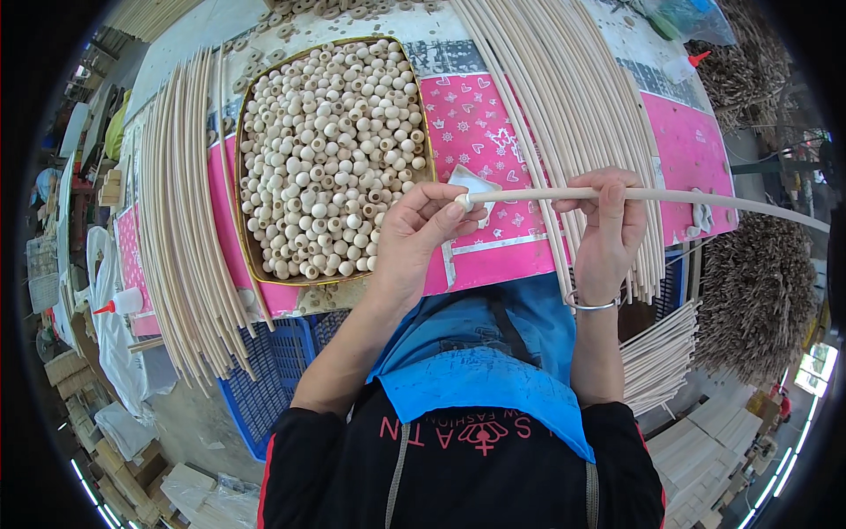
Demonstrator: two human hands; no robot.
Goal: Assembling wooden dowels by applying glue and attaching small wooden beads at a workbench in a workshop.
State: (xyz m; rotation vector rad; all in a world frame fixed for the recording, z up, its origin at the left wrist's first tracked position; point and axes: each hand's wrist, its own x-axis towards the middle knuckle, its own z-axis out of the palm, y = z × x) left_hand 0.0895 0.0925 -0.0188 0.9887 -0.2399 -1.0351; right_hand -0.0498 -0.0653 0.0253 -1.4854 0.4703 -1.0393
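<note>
Right hand (608,225) wraps long pale stick (705,198), fingers curled tight round it. Stick smooth, thin, cream colour, bends off toward 3 o'clock. Left hand (419,234) pinches stick's near end, fingertips pressed together. Tray (249,256) of round wooden beads (326,150) at 10 o'clock on pink bench (493,132).

The left hand (421,231) covers the near end of the long rod (705,199), so whether a bead sits on its tip cannot be told. The rod's far end blurs away at the right rim. Bundled rods (189,212) hide the counter (696,145) beneath; their upper ends are cut off.
</note>
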